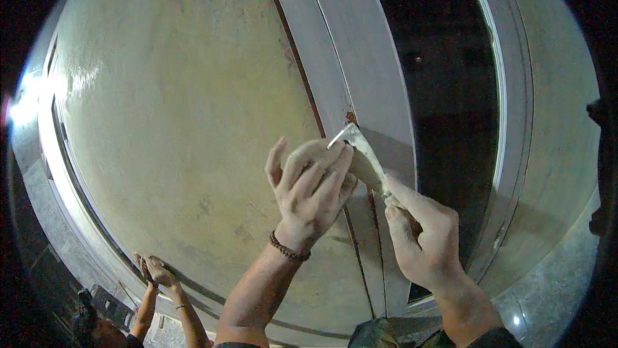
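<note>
In my right hand [428,235] is the handle of a putty knife [365,155], with fingers wrapped round it. Its broad, pale-smeared blade tilts up and left in front of a grey frame strip. My left hand [312,187], with a dark beaded bracelet [288,249] at the wrist, meets the blade's left side. Its index finger bends against the blade, while the little finger sticks out apart. The thumb is mostly hidden. Just above the blade tip, a small rusty-brown patch [350,118] marks a seam in the grey frame [376,65].
A big yellowish-beige wall panel [174,122] fills the left. Right of the frame lies a dark opening [447,84] edged by a pale strip [497,77]. At lower left, another person's hands [158,271] touch the panel's border. A bright lamp [24,108] glares far left.
</note>
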Demonstrator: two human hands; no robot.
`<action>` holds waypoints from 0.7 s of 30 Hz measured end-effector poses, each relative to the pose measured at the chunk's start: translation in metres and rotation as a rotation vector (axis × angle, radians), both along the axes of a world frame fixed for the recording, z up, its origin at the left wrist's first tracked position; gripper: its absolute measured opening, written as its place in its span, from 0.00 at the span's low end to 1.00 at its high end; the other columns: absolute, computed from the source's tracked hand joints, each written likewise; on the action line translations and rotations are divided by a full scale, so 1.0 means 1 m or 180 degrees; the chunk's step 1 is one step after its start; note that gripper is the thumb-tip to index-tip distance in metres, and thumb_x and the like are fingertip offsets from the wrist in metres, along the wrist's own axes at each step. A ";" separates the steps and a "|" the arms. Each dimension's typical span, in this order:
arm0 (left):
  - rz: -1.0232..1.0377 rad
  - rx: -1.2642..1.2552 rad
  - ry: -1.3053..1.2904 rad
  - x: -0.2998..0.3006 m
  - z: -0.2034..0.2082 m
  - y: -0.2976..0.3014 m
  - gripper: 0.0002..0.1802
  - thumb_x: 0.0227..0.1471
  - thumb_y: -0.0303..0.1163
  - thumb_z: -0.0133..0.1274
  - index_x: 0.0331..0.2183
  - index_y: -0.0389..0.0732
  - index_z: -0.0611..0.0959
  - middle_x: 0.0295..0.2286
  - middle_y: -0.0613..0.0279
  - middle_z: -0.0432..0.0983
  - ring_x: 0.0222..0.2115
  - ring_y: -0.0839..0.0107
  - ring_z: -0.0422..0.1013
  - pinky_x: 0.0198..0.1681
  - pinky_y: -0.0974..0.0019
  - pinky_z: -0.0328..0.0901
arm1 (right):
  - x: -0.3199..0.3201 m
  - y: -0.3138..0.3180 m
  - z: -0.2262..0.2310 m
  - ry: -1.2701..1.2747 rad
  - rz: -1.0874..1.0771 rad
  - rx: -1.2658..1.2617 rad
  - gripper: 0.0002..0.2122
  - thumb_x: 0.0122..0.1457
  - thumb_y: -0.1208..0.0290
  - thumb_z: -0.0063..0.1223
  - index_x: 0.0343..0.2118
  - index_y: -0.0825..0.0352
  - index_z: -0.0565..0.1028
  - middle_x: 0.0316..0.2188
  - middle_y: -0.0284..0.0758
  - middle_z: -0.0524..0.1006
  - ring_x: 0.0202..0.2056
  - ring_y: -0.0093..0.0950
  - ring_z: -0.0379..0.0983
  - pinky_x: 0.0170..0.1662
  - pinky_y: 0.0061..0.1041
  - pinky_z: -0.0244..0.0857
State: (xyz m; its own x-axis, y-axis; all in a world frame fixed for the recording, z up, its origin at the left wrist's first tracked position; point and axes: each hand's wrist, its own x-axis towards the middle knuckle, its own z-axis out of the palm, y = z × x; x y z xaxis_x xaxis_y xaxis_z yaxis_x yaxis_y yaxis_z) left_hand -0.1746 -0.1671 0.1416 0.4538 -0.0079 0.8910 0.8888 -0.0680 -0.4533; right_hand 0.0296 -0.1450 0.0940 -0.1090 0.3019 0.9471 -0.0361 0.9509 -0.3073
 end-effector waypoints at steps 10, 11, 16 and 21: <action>-0.0022 -0.0022 0.0024 0.007 -0.008 0.002 0.21 0.40 0.35 0.69 0.41 0.48 0.89 0.44 0.71 0.82 0.48 0.70 0.75 0.67 0.43 0.53 | 0.007 0.002 -0.011 -0.0004 0.0073 -0.0150 0.18 0.62 0.82 0.53 0.55 0.79 0.76 0.34 0.43 0.83 0.31 0.19 0.76 0.35 0.20 0.70; 0.0125 -0.0060 0.0020 0.008 -0.009 0.002 0.21 0.40 0.35 0.69 0.41 0.48 0.89 0.44 0.71 0.82 0.48 0.70 0.75 0.67 0.43 0.53 | 0.007 0.004 -0.012 0.0019 0.0071 -0.0280 0.18 0.62 0.82 0.53 0.55 0.79 0.76 0.33 0.43 0.83 0.30 0.19 0.75 0.35 0.20 0.69; -0.0049 -0.0007 0.0036 0.009 -0.010 0.000 0.21 0.39 0.33 0.69 0.41 0.49 0.89 0.45 0.72 0.83 0.48 0.69 0.76 0.67 0.44 0.54 | 0.007 0.002 -0.017 0.0081 0.0128 -0.0152 0.18 0.62 0.82 0.53 0.56 0.78 0.76 0.33 0.40 0.83 0.31 0.19 0.75 0.36 0.20 0.69; -0.0036 -0.0103 0.0046 0.010 -0.014 -0.003 0.22 0.39 0.33 0.70 0.42 0.49 0.89 0.45 0.72 0.82 0.48 0.69 0.75 0.67 0.43 0.54 | 0.007 -0.001 -0.019 0.0013 0.0162 -0.0326 0.18 0.62 0.82 0.53 0.55 0.78 0.76 0.33 0.40 0.83 0.32 0.20 0.76 0.37 0.20 0.70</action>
